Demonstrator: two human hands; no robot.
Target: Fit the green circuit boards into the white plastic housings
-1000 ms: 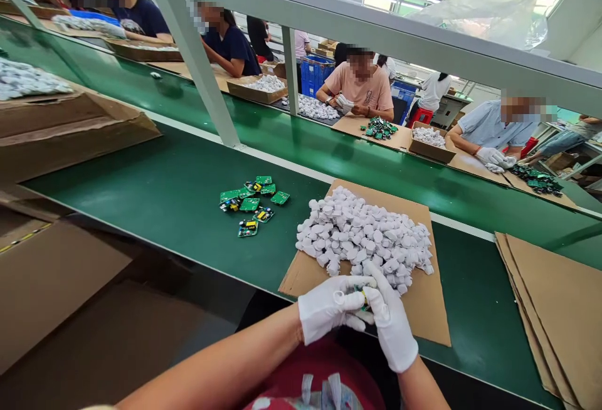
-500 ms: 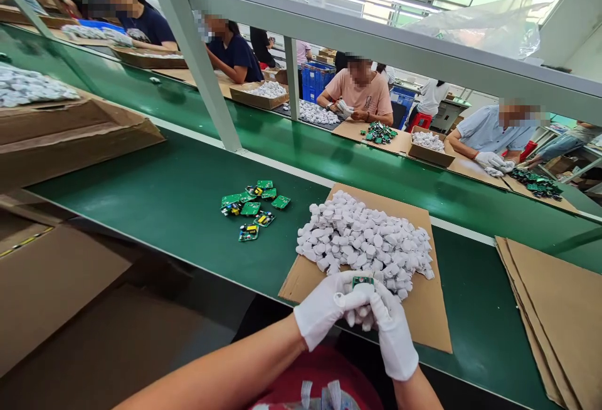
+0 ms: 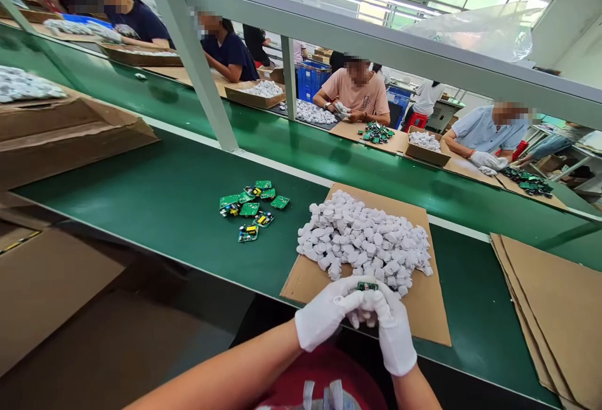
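Pile of white parts [image 3: 367, 234]: lay on a cardboard sheet [image 3: 435, 300] over the green desk [image 3: 164, 190]. Single circuit board [image 3: 367, 286]: was held at the pile's near edge between the left hand [image 3: 329, 310] and right hand [image 3: 394, 328], both white-gloved. Loose circuit boards [image 3: 249, 209]: lay clustered left of the pile, some showing yellow components. Stacked cardboard [image 3: 555, 303]: lay right of the pile. Brown carton [image 3: 113, 140]: stood far left of the pile. Co-workers [image 3: 364, 93]: several, were beyond the pile.

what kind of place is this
Probably an electronics assembly workshop: green circuit boards lie on a green worktop, small white parts are heaped on cardboard, and a gloved worker works opposite.
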